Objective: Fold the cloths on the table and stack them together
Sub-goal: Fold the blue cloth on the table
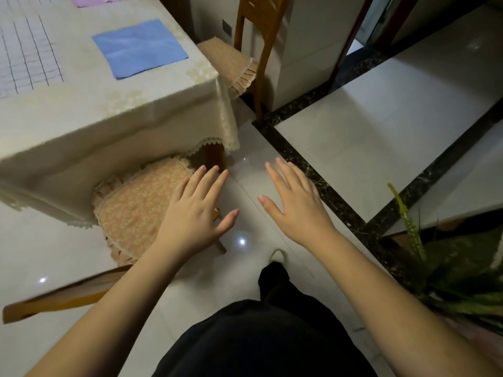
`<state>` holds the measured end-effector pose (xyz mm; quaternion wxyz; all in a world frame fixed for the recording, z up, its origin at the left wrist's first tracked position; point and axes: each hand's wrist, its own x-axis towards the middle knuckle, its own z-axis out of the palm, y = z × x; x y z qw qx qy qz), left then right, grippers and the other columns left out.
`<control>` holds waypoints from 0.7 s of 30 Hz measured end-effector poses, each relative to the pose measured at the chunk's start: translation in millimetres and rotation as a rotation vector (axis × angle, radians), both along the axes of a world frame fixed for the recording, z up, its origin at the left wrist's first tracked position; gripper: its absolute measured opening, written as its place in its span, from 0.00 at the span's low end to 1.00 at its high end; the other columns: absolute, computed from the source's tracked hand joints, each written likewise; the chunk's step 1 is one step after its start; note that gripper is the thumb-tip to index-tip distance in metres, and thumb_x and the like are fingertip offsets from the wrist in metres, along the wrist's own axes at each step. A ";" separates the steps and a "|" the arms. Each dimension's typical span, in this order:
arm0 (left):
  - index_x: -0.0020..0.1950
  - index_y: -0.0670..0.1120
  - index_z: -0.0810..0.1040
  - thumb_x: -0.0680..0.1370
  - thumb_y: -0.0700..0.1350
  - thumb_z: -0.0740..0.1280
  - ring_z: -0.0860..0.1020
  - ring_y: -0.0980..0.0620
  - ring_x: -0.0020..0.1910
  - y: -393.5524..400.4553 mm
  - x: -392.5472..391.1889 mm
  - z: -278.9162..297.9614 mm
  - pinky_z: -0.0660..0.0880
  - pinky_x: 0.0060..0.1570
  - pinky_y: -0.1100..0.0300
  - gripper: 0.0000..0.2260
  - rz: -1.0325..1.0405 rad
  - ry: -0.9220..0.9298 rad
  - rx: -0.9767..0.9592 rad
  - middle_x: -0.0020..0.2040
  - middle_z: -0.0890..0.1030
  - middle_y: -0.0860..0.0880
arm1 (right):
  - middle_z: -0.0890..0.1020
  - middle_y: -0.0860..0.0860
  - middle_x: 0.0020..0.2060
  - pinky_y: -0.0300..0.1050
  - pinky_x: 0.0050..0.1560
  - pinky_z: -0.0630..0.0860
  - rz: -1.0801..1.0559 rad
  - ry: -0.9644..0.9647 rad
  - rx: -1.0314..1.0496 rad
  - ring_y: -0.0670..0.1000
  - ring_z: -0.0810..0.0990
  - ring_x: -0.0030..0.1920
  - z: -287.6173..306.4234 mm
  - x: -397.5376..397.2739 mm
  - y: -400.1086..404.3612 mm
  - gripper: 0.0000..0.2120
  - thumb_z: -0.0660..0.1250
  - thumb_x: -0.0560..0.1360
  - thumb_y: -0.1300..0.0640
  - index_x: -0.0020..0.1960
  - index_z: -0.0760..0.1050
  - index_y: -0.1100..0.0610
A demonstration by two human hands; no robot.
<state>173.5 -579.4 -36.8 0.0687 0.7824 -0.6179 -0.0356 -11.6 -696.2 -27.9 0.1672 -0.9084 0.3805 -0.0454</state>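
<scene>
Hands: left hand (194, 210) and right hand (295, 204) spread flat, empty, above the floor.
Cloths: blue cloth (140, 47), checked cloth (25, 54), purple cloth (104, 0) unfolded on the desk (95, 110).
Advice: step closer, take the blue cloth first, match corners.

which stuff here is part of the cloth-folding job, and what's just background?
Job:
blue cloth, flat on the table
purple cloth, far edge, cut off
checked cloth, left, cut off
left hand and right hand, both open and empty, off the table

Background:
near chair
far chair
plant
</scene>
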 end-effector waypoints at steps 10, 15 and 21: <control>0.79 0.51 0.51 0.76 0.68 0.47 0.51 0.50 0.78 -146.3 18.4 -0.9 0.52 0.75 0.49 0.35 0.133 -0.020 0.074 0.78 0.56 0.49 | 0.48 0.46 0.78 0.44 0.70 0.41 0.151 0.023 0.083 0.48 0.43 0.77 -10.7 17.4 -155.5 0.30 0.49 0.80 0.38 0.78 0.45 0.45; 0.79 0.53 0.49 0.77 0.67 0.49 0.50 0.52 0.78 -198.2 31.9 -0.4 0.51 0.75 0.50 0.34 0.182 0.018 0.051 0.79 0.55 0.52 | 0.48 0.45 0.78 0.51 0.74 0.48 0.221 -0.046 0.121 0.47 0.43 0.77 -5.1 46.4 -224.4 0.30 0.51 0.79 0.38 0.78 0.45 0.44; 0.78 0.52 0.51 0.76 0.67 0.50 0.52 0.51 0.77 -251.5 77.4 -2.4 0.54 0.74 0.51 0.34 0.249 0.079 -0.010 0.78 0.57 0.51 | 0.48 0.45 0.78 0.52 0.74 0.50 0.306 -0.047 0.106 0.47 0.43 0.77 4.5 110.3 -296.6 0.30 0.51 0.80 0.39 0.78 0.45 0.44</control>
